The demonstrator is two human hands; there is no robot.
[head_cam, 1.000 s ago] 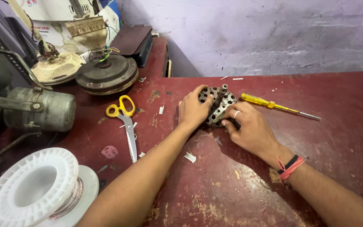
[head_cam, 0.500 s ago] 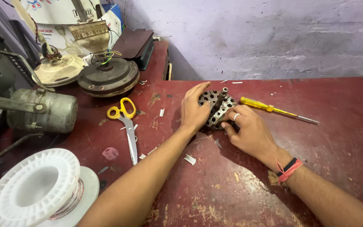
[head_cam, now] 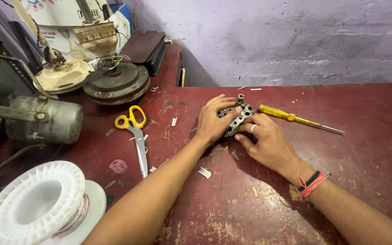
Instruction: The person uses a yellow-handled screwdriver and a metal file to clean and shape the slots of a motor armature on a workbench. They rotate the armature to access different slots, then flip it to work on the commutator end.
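Observation:
On a worn red table, my left hand and my right hand both grip a round grey metal part with several holes, probably a motor core. The left hand covers its left side with fingers curled over the top. The right hand holds its right and lower side; a ring shows on one finger, and red and black bands circle that wrist. Much of the part is hidden under the fingers.
A yellow-handled screwdriver lies just right of the hands. Yellow-handled scissors lie to the left. A white wire spool stands near left, a grey motor at far left, fan motor housings behind. White scraps dot the table.
Both hands stay on the metal part, with the fingers shifting slightly over it. The view has drifted a little; nothing else on the table moved.

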